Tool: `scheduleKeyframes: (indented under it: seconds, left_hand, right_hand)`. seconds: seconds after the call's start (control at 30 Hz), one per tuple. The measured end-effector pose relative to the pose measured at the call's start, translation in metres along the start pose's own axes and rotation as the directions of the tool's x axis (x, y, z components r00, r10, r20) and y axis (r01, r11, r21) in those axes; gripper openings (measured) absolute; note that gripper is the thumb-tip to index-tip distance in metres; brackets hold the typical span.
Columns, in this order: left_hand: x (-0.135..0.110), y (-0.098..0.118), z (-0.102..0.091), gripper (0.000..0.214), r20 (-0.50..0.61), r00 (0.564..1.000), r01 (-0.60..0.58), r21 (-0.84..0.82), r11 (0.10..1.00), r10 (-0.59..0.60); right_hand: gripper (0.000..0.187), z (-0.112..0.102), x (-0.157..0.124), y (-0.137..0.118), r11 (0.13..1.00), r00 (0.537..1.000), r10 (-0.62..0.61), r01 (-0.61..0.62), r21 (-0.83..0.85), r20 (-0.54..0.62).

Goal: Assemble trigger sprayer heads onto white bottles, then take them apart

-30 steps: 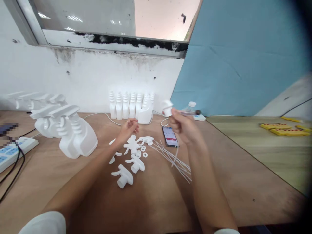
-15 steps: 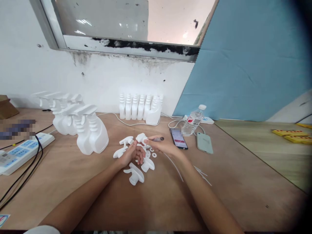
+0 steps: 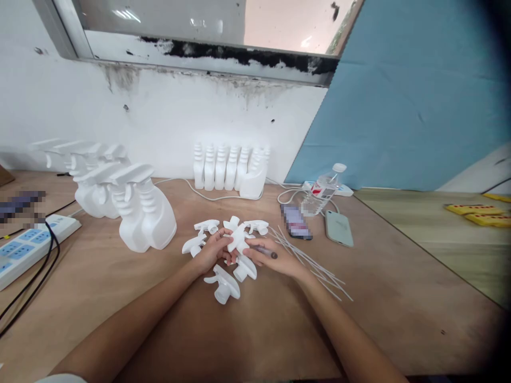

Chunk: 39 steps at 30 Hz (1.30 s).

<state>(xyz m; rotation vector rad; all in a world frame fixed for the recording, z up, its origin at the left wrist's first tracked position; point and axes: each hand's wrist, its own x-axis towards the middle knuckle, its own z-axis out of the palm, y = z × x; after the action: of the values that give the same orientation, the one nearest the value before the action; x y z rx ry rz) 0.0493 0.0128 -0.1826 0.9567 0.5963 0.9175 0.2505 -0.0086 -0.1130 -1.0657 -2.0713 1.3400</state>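
Above the middle of the table, a white trigger spray head (image 3: 238, 238) is between my hands. My left hand (image 3: 215, 251) grips its left side with curled fingers. My right hand (image 3: 275, 256) pinches its right side, and a dark, slim pen-like tool (image 3: 266, 252) also sticks out of that hand. Around them lie more spray heads: one in front (image 3: 223, 284), one under the fingers (image 3: 244, 268), others at the left (image 3: 194, 244) and the back right (image 3: 256, 227). Thin white dip tubes (image 3: 315, 261) fan out to the right. My fingers hide part of the held head.
White spray bottles with heads (image 3: 146, 218) stand at left; a row of headless bottles (image 3: 221, 169) stands by the wall. A power strip (image 3: 38, 242) with black cables is far left. At right are a phone (image 3: 296, 222), a water bottle (image 3: 319, 194) and a pale green phone (image 3: 339, 229).
Both hands now meet at a spray head, lifted nearer to me. A spray head shows at the back right, and the long tube beside my right wrist now lies with the others. The view has shifted slightly.
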Motion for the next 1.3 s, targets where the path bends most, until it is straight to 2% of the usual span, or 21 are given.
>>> scheduleKeyframes:
  seconds: [0.13, 0.27, 0.37, 0.43, 0.5, 0.57, 0.67, 0.73, 0.9, 1.13, 1.3]
  left_hand:
    - [0.001, 0.004, -0.003, 0.027, 0.023, 1.000, 0.013, -0.086, 0.996, -0.011]
    - [0.000, 0.005, -0.005, 0.025, 0.055, 0.998, 0.038, -0.215, 0.976, -0.026]
    - [-0.001, 0.006, -0.004, 0.016, 0.086, 0.996, 0.044, -0.310, 0.950, -0.018]
    - [-0.002, 0.007, -0.002, 0.020, 0.100, 0.995, 0.061, -0.348, 0.936, -0.028]
    - [-0.002, 0.009, 0.001, 0.028, 0.084, 0.996, 0.067, -0.350, 0.934, -0.040]
    - [-0.002, 0.009, 0.003, 0.031, 0.045, 0.998, 0.061, -0.322, 0.945, -0.049]
    - [-0.002, 0.008, 0.004, 0.031, -0.030, 0.998, 0.041, -0.274, 0.961, -0.051]
    - [-0.002, 0.008, 0.003, 0.030, -0.075, 0.996, 0.034, -0.256, 0.966, -0.055]
    - [-0.002, 0.008, 0.003, 0.031, -0.104, 0.992, 0.048, -0.249, 0.967, -0.076]
    - [-0.003, 0.005, 0.003, 0.031, -0.095, 0.994, 0.036, -0.197, 0.980, -0.056]
    - [-0.003, 0.005, 0.006, 0.033, -0.102, 0.993, 0.048, -0.111, 0.993, -0.059]
  right_hand:
    - [0.043, -0.014, -0.005, 0.010, 0.980, 0.974, 0.040, -0.082, -0.180, -0.223]
    - [0.041, -0.033, -0.009, 0.022, 0.929, 0.935, 0.000, -0.131, -0.347, -0.354]
    - [0.039, -0.037, -0.009, 0.028, 0.883, 0.845, -0.125, -0.144, -0.447, -0.519]
    - [0.041, -0.032, -0.008, 0.028, 0.889, 0.789, -0.199, -0.104, -0.445, -0.581]
    - [0.043, -0.021, -0.006, 0.025, 0.927, 0.761, -0.236, -0.010, -0.375, -0.605]
    - [0.040, -0.005, -0.005, 0.020, 0.958, 0.753, -0.247, 0.096, -0.270, -0.610]
    - [0.023, 0.020, -0.006, 0.014, 0.968, 0.773, -0.246, 0.225, -0.110, -0.585]
    - [0.015, 0.033, -0.007, 0.012, 0.961, 0.784, -0.269, 0.259, -0.099, -0.560]
    - [0.015, 0.044, -0.006, 0.015, 0.919, 0.768, -0.358, 0.191, -0.344, -0.532]
    - [0.020, 0.047, -0.008, 0.011, 0.921, 0.738, -0.348, 0.156, -0.356, -0.578]
    - [0.025, 0.050, -0.004, 0.013, 0.917, 0.745, -0.337, 0.120, -0.381, -0.576]
